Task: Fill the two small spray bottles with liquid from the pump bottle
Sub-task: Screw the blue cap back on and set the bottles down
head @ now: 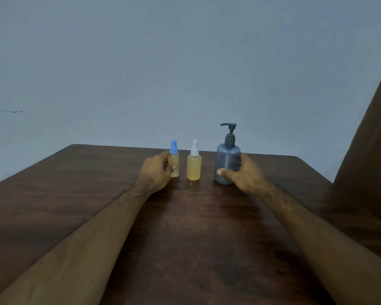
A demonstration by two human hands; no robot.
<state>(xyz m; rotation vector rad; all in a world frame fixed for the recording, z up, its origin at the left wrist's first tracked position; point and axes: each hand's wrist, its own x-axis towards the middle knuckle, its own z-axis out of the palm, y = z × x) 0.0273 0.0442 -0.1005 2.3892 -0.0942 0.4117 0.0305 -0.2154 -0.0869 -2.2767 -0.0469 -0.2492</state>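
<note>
Three bottles stand upright in a row near the far edge of the dark wooden table [185,227]. On the left is a small spray bottle with a blue cap [174,160], holding amber liquid; my left hand [156,171] wraps around its left side. In the middle stands a small spray bottle with a white cap [194,165], also amber inside, touched by neither hand. On the right is the blue-grey pump bottle [227,164] with a dark pump head, nozzle pointing left; my right hand [244,173] grips its lower right side, thumb across the front.
A pale blue-grey wall rises behind the table. A dark brown panel or piece of furniture [370,139] stands along the right side. The table's far edge runs just behind the bottles.
</note>
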